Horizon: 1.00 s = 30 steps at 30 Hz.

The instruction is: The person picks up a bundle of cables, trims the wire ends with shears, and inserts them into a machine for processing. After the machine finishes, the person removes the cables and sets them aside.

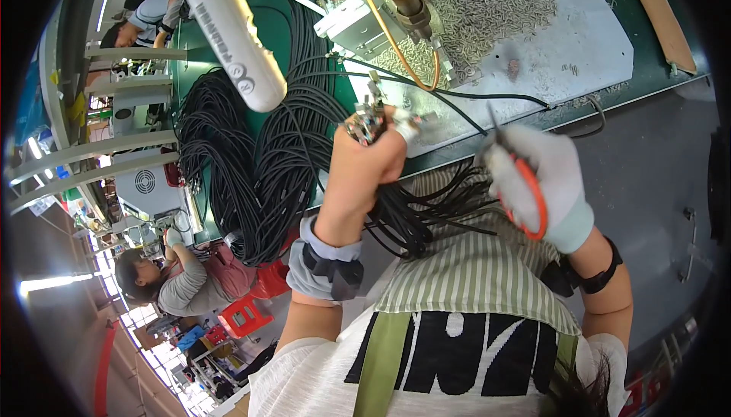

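My left hand [369,158], with white coverings on some fingertips, is closed round a bunch of black cables. Their small metal connector ends [368,121] stick out above the fist, and the loose lengths [415,211] hang below it over my striped apron. My right hand [544,177] wears a white glove and grips scissors [542,207] with a red handle loop. The dark pointed tip shows above the fingers, beside a black cable [461,108] that runs across the table edge. Blur hides whether the tip touches this cable.
Large coils of black cable [244,173] lie left on the green table. A machine head [411,13] and a white cylinder [236,40] hang over it. Many small metal pieces [487,17] cover part of a white board [594,44]. Two people sit farther left.
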Each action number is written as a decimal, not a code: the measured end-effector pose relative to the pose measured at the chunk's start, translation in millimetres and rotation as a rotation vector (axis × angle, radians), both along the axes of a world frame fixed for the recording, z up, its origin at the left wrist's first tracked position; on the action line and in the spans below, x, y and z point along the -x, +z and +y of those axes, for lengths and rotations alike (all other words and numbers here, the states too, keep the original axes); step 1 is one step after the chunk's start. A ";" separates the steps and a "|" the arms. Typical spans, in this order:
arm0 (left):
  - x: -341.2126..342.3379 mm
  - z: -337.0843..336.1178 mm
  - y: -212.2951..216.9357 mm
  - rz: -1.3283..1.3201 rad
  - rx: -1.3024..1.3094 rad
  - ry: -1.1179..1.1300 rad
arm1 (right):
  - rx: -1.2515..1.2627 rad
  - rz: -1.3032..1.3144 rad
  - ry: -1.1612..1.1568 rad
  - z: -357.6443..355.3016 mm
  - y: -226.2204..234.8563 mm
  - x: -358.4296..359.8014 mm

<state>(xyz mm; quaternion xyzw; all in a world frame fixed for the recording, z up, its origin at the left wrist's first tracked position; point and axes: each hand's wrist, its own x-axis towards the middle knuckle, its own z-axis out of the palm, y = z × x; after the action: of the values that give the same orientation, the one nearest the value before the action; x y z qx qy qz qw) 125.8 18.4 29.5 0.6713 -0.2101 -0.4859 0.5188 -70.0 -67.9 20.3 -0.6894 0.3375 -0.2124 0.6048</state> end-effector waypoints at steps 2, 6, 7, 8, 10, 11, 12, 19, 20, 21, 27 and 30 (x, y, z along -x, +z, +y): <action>-7.9 -14.7 0.5 0.128 0.010 -0.004 | 0.064 -0.003 0.001 -20.5 0.7 -7.1; -19.4 -47.5 -8.6 0.228 0.059 -0.068 | 0.221 0.022 0.144 -71.6 -12.1 -34.9; -21.7 -53.6 -10.3 0.245 0.080 -0.094 | 0.216 0.021 0.142 -78.7 -11.9 -41.5; -24.3 -58.6 -10.9 0.245 0.074 -0.096 | 0.052 0.017 0.148 -84.9 -9.6 -49.5; -31.6 -63.9 -14.4 0.111 0.049 -0.160 | -0.284 0.014 0.167 -92.4 -8.4 -62.5; -33.5 -66.6 -16.1 0.046 0.035 -0.192 | -0.294 0.016 0.168 -94.7 -9.3 -64.7; -33.6 -68.0 -17.6 0.050 0.026 -0.190 | -0.267 -0.005 0.191 -96.3 -10.0 -66.1; -12.9 -70.7 -9.9 -0.525 0.152 -0.122 | 0.153 -0.178 0.305 -107.8 -32.1 -74.3; -13.3 -70.8 -8.7 -0.525 0.148 -0.123 | 0.248 -0.213 0.320 -109.1 -35.6 -74.0; -15.2 -70.4 -6.6 -0.484 0.064 -0.137 | 0.345 -0.248 0.334 -109.9 -38.2 -73.5; -29.0 -66.1 -9.6 -0.427 -0.061 -0.275 | 0.330 -0.302 0.371 -109.5 -36.5 -71.9; -26.4 -62.6 -19.9 -0.490 0.103 -0.238 | 0.367 -0.310 0.375 -109.7 -41.3 -73.5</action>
<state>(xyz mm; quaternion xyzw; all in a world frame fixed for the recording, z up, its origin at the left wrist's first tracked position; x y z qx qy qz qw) 152.2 -44.2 9.7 0.7123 -0.4309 -0.3551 0.4252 3.4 -177.5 -21.1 -0.7969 0.0639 -0.2572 0.5429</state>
